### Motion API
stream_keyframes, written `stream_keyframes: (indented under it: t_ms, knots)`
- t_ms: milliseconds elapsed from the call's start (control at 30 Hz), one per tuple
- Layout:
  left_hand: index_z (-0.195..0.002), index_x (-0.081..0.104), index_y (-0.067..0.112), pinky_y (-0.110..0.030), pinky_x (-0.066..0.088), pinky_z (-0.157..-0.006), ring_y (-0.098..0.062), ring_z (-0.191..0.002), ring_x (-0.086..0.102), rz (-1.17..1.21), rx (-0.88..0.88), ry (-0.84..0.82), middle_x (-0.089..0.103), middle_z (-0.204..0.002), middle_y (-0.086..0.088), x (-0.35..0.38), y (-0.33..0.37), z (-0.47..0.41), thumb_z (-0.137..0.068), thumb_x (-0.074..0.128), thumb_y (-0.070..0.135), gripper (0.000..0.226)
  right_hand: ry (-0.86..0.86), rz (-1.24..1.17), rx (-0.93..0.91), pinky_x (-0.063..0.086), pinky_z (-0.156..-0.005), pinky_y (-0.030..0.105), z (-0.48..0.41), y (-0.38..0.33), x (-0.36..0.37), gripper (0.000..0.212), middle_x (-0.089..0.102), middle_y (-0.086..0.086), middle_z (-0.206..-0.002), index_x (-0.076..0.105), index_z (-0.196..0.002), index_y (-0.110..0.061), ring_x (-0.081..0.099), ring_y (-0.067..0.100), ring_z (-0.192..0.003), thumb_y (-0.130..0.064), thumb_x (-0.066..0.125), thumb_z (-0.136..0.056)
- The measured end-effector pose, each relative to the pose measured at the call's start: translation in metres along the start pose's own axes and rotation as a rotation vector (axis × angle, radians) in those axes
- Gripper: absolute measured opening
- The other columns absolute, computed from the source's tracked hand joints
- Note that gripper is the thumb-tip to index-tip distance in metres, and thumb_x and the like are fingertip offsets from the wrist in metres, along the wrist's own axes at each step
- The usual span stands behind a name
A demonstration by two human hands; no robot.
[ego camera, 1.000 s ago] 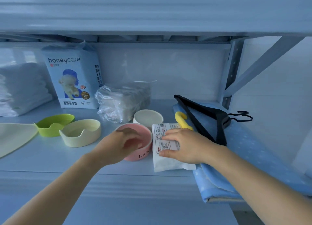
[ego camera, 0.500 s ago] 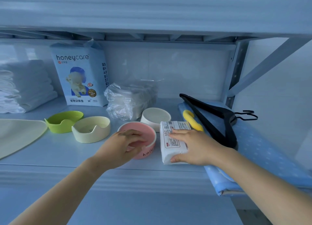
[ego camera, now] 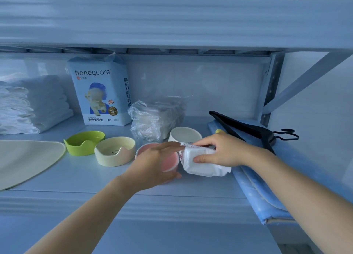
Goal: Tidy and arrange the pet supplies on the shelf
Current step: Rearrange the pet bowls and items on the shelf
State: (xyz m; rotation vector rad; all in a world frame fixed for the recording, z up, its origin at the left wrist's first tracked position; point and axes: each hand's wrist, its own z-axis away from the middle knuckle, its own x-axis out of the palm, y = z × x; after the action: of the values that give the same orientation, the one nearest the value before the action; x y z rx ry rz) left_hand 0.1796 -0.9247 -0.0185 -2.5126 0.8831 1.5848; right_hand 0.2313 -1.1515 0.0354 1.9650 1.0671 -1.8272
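Since a moment ago, the white packet (ego camera: pixel 205 165) is lifting off the shelf (ego camera: pixel 95 181) and tipping over. It is now hanging in the air just right of the pink bowl (ego camera: pixel 169 163), with one end touching the bowl's rim. The right hand (ego camera: pixel 223 150) is gripping it, fingers curling over the top and thumb pressing on the side. The left hand (ego camera: pixel 152 164) is reaching over the pink bowl, with the fingers lying across the top and the thumb hooking round the near side.

Behind the pink bowl and to the left, a tall blue bag (ego camera: pixel 99 93) is standing up. It is showing the word "honeycare", a picture of a little dog in a blue cap, the letter "M" and the Chinese words 宠物训导垫. The packet is showing a white label with red edges, but the print is too small to read.

The packet is looking soft, puffy and white, with a crinkly end. Just behind the pink bowl a white bowl (ego camera: pixel 184 134) is sitting, and behind that a crumpled clear plastic bag (ego camera: pixel 154 118). Left of the pink bowl a cream bowl (ego camera: pixel 114 152) and then a green bowl (ego camera: pixel 84 142) are sitting side by side. Right of the pink bowl a black hanger (ego camera: pixel 244 127) is lying on a folded blue pad (ego camera: pixel 267 187).
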Motion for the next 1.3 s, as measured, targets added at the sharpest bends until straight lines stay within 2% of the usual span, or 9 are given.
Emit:
stream_keyframes:
  t_ms: [67, 167, 333, 500, 633, 833, 933, 1133, 1300]
  knots:
    - [-0.134, 0.044, 0.035, 0.008, 0.015, -0.089, 0.007, -0.12, 0.037, 0.031, 0.007, 0.021, 0.046, -0.134, 0.023, 0.004, 0.007, -0.01, -0.063, 0.08, 0.044, 0.08, -0.035, -0.076, -0.003, 0.048, -0.09, 0.032, -0.002, -0.002, -0.012, 0.033, 0.067, -0.025, -0.098, 0.062, -0.105, -0.05, 0.058, -0.005, -0.091, -0.061, 0.063, -0.073]
    - [-0.128, 0.045, 0.04, 0.006, 0.026, -0.08, 0.017, -0.1, 0.043, 0.135, -0.008, 0.023, 0.055, -0.116, 0.025, 0.01, 0.014, -0.021, -0.061, 0.081, 0.047, 0.076, -0.083, -0.127, -0.014, 0.051, -0.084, 0.026, -0.001, -0.004, -0.023, 0.029, 0.066, -0.03, -0.093, 0.064, -0.097, -0.053, 0.06, -0.01, -0.088, -0.061, 0.067, -0.069]
    - [-0.123, 0.043, 0.041, 0.001, 0.035, -0.075, 0.013, -0.093, 0.047, 0.2, -0.035, 0.072, 0.059, -0.11, 0.021, 0.017, 0.022, -0.031, -0.075, 0.071, 0.043, 0.055, 0.255, -0.168, 0.002, 0.047, -0.067, 0.01, 0.006, 0.009, -0.032, 0.025, 0.068, -0.029, -0.08, 0.07, -0.083, -0.043, 0.061, -0.011, -0.077, -0.054, 0.077, -0.061]
    - [-0.118, 0.052, 0.023, -0.037, 0.049, -0.088, -0.01, -0.1, 0.059, 0.291, -0.12, 0.112, 0.064, -0.108, 0.009, 0.015, 0.032, -0.046, -0.081, 0.063, 0.047, 0.045, 0.456, -0.197, 0.004, 0.045, -0.072, 0.008, 0.016, 0.028, -0.036, 0.042, 0.066, -0.021, -0.095, 0.067, -0.108, -0.032, 0.06, -0.006, -0.085, -0.042, 0.078, -0.068]
    - [-0.109, 0.057, 0.031, -0.038, 0.051, -0.09, -0.004, -0.099, 0.061, 0.461, -0.176, 0.131, 0.066, -0.105, 0.013, 0.012, 0.041, -0.049, -0.08, 0.064, 0.047, 0.034, 0.539, -0.2, -0.011, 0.043, -0.079, 0.009, 0.02, 0.036, -0.039, 0.038, 0.062, -0.017, -0.104, 0.066, -0.111, -0.029, 0.057, 0.001, -0.096, -0.039, 0.073, -0.076]
    - [-0.097, 0.064, 0.027, -0.045, 0.052, -0.088, -0.012, -0.091, 0.068, 0.653, -0.261, 0.127, 0.072, -0.095, 0.007, 0.008, 0.057, -0.056, -0.075, 0.059, 0.057, 0.038, 0.564, -0.224, -0.072, 0.039, -0.087, 0.006, 0.022, 0.042, -0.042, 0.024, 0.06, -0.016, -0.108, 0.072, -0.1, -0.024, 0.054, -0.005, -0.102, -0.038, 0.065, -0.082]
    - [-0.109, 0.06, 0.03, -0.043, 0.054, -0.085, -0.012, -0.089, 0.068, 0.592, -0.325, 0.1, 0.071, -0.097, 0.005, 0.014, 0.059, -0.056, -0.084, 0.057, 0.052, 0.033, 0.482, -0.212, -0.073, 0.046, -0.089, 0.019, 0.023, 0.047, -0.03, 0.031, 0.057, -0.012, -0.12, 0.069, -0.108, -0.024, 0.053, -0.002, -0.107, -0.039, 0.067, -0.081]
    - [-0.132, 0.042, 0.037, -0.033, 0.056, -0.079, -0.005, -0.09, 0.066, 0.413, -0.315, 0.149, 0.062, -0.117, 0.007, 0.024, 0.061, -0.048, -0.093, 0.048, 0.037, 0.039, 0.386, -0.089, -0.107, 0.025, -0.11, 0.021, 0.019, 0.049, -0.003, 0.052, 0.042, -0.011, -0.141, 0.051, -0.132, -0.024, 0.035, 0.005, -0.132, -0.039, 0.064, -0.085]
    - [-0.138, 0.033, 0.04, -0.03, 0.053, -0.078, -0.006, -0.091, 0.065, 0.348, -0.319, 0.106, 0.062, -0.116, 0.004, 0.03, 0.059, -0.042, -0.092, 0.05, 0.038, 0.049, 0.376, -0.063, -0.104, 0.027, -0.1, 0.013, 0.014, 0.052, 0.003, 0.046, 0.051, -0.008, -0.133, 0.051, -0.131, -0.02, 0.043, 0.009, -0.123, -0.037, 0.058, -0.089]
